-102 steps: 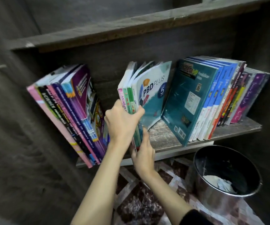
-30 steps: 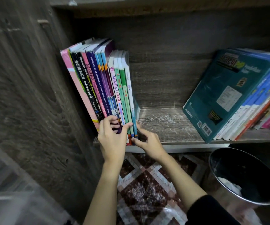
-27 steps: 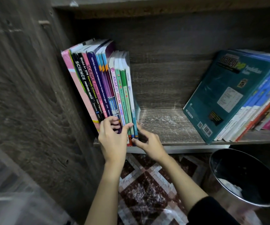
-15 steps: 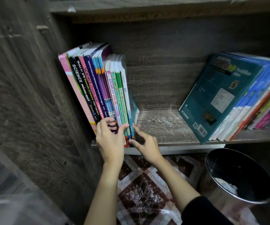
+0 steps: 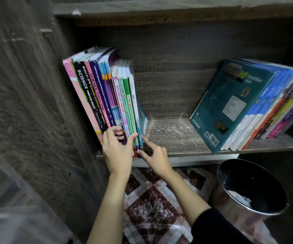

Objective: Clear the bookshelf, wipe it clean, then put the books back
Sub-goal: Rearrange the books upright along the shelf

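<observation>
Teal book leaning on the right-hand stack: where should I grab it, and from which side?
Pinch the teal book along its front edge, midway up, coming across the bare shelf on its left. Its cover faces that gap; its other side leans on the blue books.

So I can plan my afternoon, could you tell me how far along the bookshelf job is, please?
Done: colourful paperback books stand packed at the left of the grey wooden shelf; teal-fronted workbooks lean at the right. In hand: the left hand grips the paperbacks' lower spines, the right hand touches the end one. Left: the bare middle shows pale marks, so wiping may remain.
</observation>
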